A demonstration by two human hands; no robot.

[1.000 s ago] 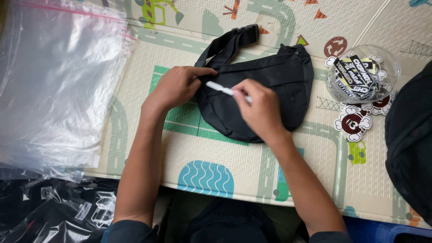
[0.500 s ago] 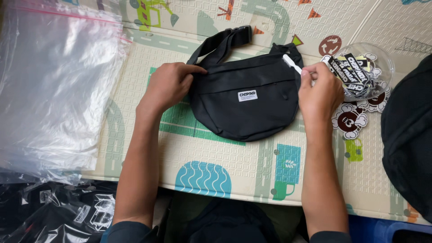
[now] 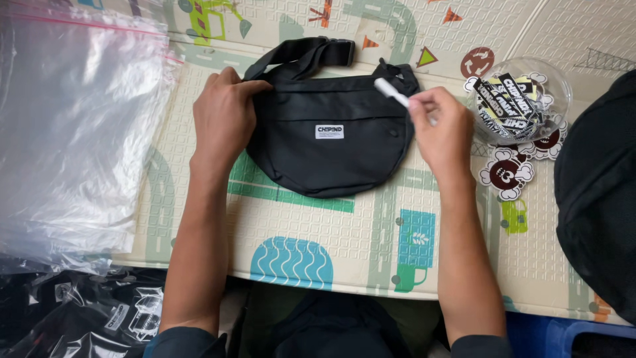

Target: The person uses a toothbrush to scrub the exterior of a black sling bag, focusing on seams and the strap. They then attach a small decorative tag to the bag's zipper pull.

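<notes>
Black fabric, a crescent-shaped waist bag [image 3: 328, 142], lies flat in the middle of the play mat [image 3: 318, 232], its small white label facing up and its strap [image 3: 301, 53] folded along the far edge. Your left hand [image 3: 224, 116] presses on the bag's left end, fingers curled over the top seam near the strap. Your right hand [image 3: 440, 129] sits at the bag's right end, fingers clenched around a slim white marker [image 3: 392, 93] whose tip points far-left over the bag's corner. Just right of that hand stands a clear round tub [image 3: 523, 99] of black-and-white tags, with round stickers [image 3: 507, 172] lying on the mat beside it. Clear plastic bags [image 3: 73, 126] are piled at the left, and another dark bag [image 3: 596, 199] lies at the right edge.
</notes>
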